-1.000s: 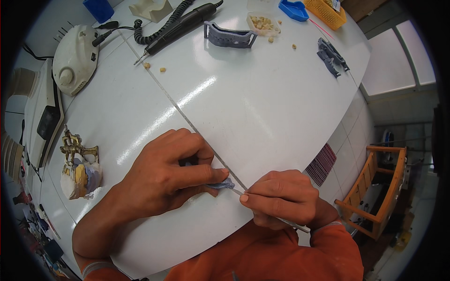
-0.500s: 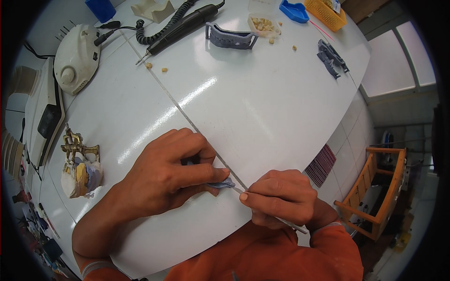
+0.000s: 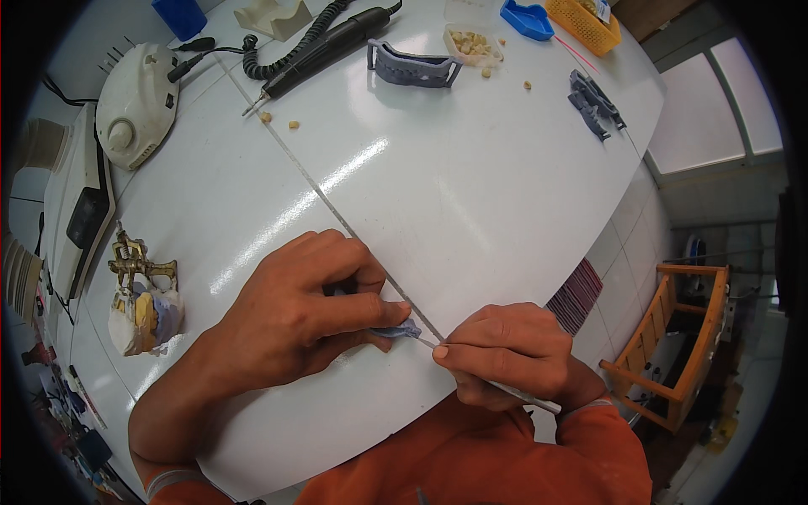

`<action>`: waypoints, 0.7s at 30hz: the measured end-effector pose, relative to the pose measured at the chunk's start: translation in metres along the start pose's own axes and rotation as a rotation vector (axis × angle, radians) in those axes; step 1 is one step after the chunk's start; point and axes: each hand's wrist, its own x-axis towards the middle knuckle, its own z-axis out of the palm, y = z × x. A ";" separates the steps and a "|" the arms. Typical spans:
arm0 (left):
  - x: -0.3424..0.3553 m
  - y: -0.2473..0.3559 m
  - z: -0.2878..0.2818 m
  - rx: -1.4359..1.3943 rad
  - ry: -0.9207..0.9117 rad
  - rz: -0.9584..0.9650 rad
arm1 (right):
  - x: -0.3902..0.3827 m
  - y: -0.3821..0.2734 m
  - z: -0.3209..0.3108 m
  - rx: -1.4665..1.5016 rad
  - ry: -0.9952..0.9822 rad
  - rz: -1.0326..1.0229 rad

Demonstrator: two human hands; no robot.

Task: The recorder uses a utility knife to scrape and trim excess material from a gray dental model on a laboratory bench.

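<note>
My left hand (image 3: 299, 307) is closed on a small blue-grey dental piece (image 3: 402, 330), pinched between thumb and fingers. Most of that piece is hidden by the fingers; only its tip shows. In my right hand (image 3: 509, 349) is a slim metal carving tool (image 3: 537, 401), held much like a pen. Its thin end points left and meets, or nearly meets, the exposed tip of the piece. The tool's back end sticks out below my right palm. Both hands are low over the near part of the white table (image 3: 471, 219).
Left stand a brass articulator (image 3: 143, 268) with a plaster model (image 3: 130, 324) and a white control unit (image 3: 139, 109). Farther back lie a black handpiece (image 3: 324, 55), a grey dental arch model (image 3: 412, 67), a tooth-filled box (image 3: 473, 44), and grey model parts (image 3: 596, 105). A wooden frame (image 3: 673, 349) stands right.
My right hand has shifted slightly to the right, and the carving tool has slid with it, its back end reaching farther right. My left hand keeps its grip in place.
</note>
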 end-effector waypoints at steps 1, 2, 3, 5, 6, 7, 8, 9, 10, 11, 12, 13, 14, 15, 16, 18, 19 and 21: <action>0.000 0.000 0.000 0.000 0.000 0.000 | 0.000 0.000 0.000 0.000 0.000 0.000; 0.000 0.000 0.000 0.002 0.001 -0.001 | 0.000 0.000 0.000 0.002 0.000 -0.001; 0.000 0.000 0.000 0.003 0.003 -0.003 | 0.001 0.000 0.000 0.004 0.000 -0.003; 0.000 0.000 0.000 0.003 0.002 -0.004 | 0.001 -0.001 -0.001 0.001 -0.008 -0.001; 0.000 0.001 0.000 0.003 0.002 -0.005 | 0.001 -0.001 -0.001 -0.002 -0.016 0.000; 0.000 0.001 0.000 0.003 0.002 -0.005 | 0.002 -0.001 -0.001 -0.002 -0.017 0.001; 0.000 0.000 0.000 0.004 0.001 -0.001 | 0.002 -0.001 -0.001 -0.002 -0.018 0.001; 0.000 0.000 0.000 0.005 0.000 0.002 | 0.002 -0.001 -0.002 -0.002 -0.019 0.002; 0.001 0.000 0.000 0.005 0.000 0.002 | 0.003 -0.001 -0.002 -0.002 -0.019 0.002; 0.000 0.001 0.000 0.002 0.000 -0.002 | 0.003 -0.001 -0.002 0.002 -0.021 -0.001; 0.000 0.002 0.000 -0.001 -0.001 -0.007 | 0.003 -0.001 -0.002 0.007 -0.023 -0.005; 0.000 0.002 0.000 0.001 0.000 -0.008 | 0.002 -0.001 -0.001 0.008 -0.024 -0.007; 0.000 0.002 0.000 0.002 0.000 -0.006 | 0.001 0.000 0.000 -0.002 -0.021 -0.013; 0.000 0.002 0.000 0.003 0.000 -0.006 | 0.000 0.000 0.001 -0.011 -0.018 -0.020; 0.000 0.001 0.000 0.003 0.000 -0.006 | 0.000 0.001 0.001 -0.011 -0.018 -0.020; 0.000 0.000 0.000 -0.005 0.000 0.000 | 0.000 0.000 0.001 -0.031 -0.015 -0.023; 0.000 0.000 0.000 -0.005 0.000 0.002 | 0.000 0.000 0.001 -0.032 -0.015 -0.023; 0.000 0.000 0.000 -0.005 0.001 0.002 | 0.000 0.000 0.000 -0.051 -0.017 -0.015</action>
